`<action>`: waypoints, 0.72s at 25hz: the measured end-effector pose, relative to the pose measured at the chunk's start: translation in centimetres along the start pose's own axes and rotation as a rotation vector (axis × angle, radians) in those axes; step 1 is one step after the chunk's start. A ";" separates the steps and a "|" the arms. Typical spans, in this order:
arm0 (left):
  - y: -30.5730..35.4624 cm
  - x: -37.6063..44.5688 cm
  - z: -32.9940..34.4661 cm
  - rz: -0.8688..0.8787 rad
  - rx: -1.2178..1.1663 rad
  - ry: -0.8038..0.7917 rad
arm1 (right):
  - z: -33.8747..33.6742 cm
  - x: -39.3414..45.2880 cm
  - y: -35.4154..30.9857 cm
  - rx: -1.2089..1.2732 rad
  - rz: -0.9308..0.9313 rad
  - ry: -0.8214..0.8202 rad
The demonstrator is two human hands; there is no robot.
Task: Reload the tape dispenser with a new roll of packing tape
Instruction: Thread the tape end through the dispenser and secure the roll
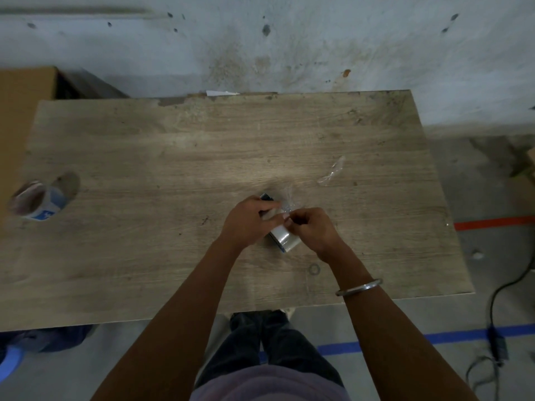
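The tape roll is sitting near the front middle of the surface, between both hands. It's looking light and stiff, but slick on the outside, so I'd be holding it by the sides and picking at the loose end. The left hand is curling over the roll's far side, steadying it against something dark behind it. The right hand is pinching what looks like the clear tape end at the roll's top.
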State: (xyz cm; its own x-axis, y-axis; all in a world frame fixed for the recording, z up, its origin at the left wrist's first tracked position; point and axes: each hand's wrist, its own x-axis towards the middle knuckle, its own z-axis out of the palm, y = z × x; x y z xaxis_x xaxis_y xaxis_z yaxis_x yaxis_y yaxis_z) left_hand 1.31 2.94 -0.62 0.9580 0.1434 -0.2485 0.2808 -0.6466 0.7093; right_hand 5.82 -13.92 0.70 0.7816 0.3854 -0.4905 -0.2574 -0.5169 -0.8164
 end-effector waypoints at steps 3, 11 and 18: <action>0.2 0.6 -1.0 -0.017 0.088 -0.073 | 0.0 -0.1 -0.2 -0.002 -0.013 -0.023; 1.3 0.1 -1.3 0.092 0.212 -0.002 | 0.2 0.1 0.2 -0.024 -0.005 0.032; 4.0 -1.2 0.5 0.056 0.474 0.111 | 0.4 -0.2 -0.5 0.052 0.033 0.010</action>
State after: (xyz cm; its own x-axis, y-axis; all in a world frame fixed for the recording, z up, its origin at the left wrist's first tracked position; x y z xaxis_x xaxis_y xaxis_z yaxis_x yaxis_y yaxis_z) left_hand 1.29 -0.17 2.20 0.9786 0.1612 -0.1281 0.1957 -0.9218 0.3347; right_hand 5.57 -13.47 1.08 0.7779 0.3611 -0.5143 -0.3121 -0.4883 -0.8150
